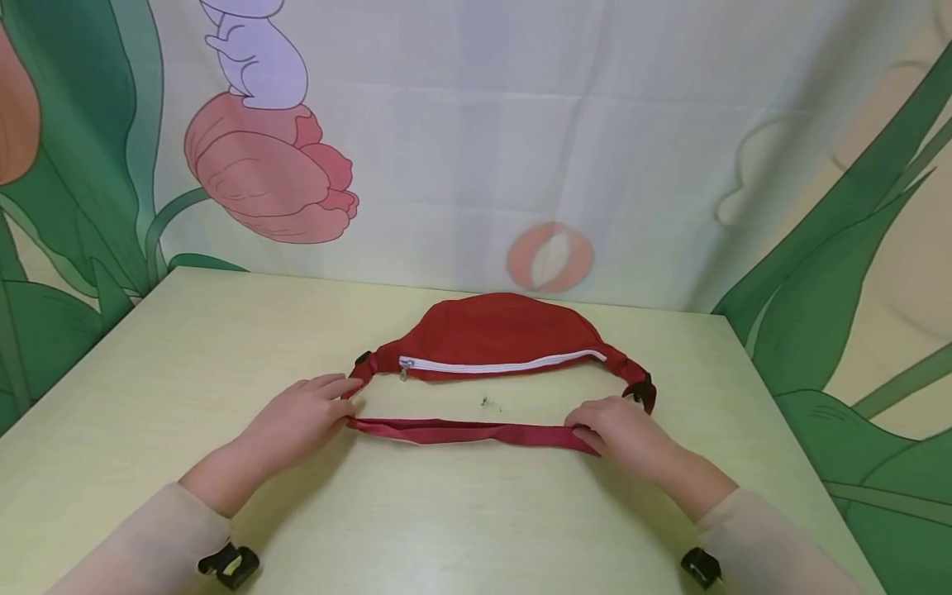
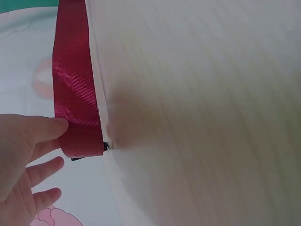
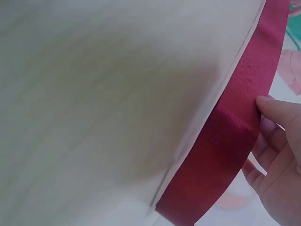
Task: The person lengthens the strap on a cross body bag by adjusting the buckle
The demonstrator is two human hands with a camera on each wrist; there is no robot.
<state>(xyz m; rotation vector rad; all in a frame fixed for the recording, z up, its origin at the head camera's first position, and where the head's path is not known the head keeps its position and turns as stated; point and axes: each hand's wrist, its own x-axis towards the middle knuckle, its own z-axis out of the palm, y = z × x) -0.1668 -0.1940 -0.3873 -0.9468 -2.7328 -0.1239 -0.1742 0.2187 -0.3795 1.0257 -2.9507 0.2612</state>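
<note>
A red waist bag (image 1: 506,326) lies on the table with its white zipper (image 1: 506,367) facing me and the zipper pull at the left end. Its dark red strap (image 1: 461,432) loops toward me, nearly straight across the front. My left hand (image 1: 297,417) pinches the strap's left bend between thumb and fingers; the left wrist view shows the thumb lying on the webbing (image 2: 77,84). At the strap's right part, my right hand (image 1: 628,434) pinches the edge, thumb on top. A black buckle (image 1: 638,390) sits just beyond the right hand, and a black strap adjuster (image 1: 363,358) beyond the left.
The pale wooden table (image 1: 446,521) spreads around the bag. Behind it hangs a printed curtain (image 1: 461,165) with flowers and leaves, close to the table's back edge. A small dark mark (image 1: 489,404) shows on the tabletop inside the strap loop.
</note>
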